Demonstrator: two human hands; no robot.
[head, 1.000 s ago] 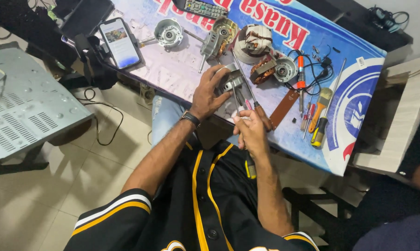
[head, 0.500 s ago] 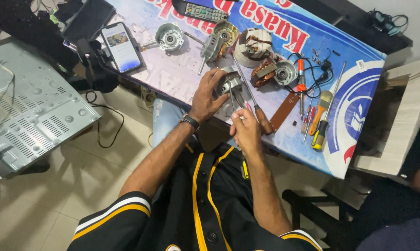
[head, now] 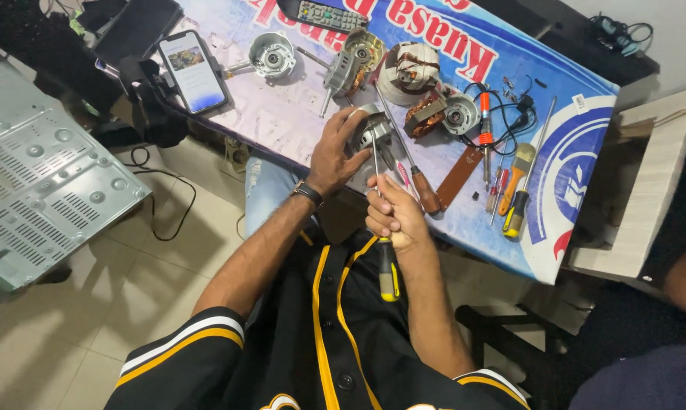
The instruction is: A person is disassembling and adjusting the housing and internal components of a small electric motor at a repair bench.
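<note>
My left hand (head: pixel 335 152) grips a round silver motor housing (head: pixel 373 130) at the near edge of the table (head: pixel 586 152). My right hand (head: pixel 392 216) holds a screwdriver with a black and yellow handle (head: pixel 388 277); its thin shaft runs up to the housing. A wristwatch sits on my left wrist. Beside the housing lies a wooden-handled screwdriver (head: pixel 426 193).
On the printed table cover lie a phone (head: pixel 193 70), a remote control (head: pixel 324 14), motor end caps (head: pixel 272 55), copper-wound stators (head: pixel 407 72), a soldering iron (head: pixel 486 140), a brush and more screwdrivers (head: pixel 517 190). A grey metal case (head: pixel 47 190) lies on the floor at left. Another person's arm shows at right (head: pixel 684 281).
The camera has drifted slightly. My right hand has shifted on the screwdriver and the black and yellow handle now sticks out below it; my left hand stays on the housing.
</note>
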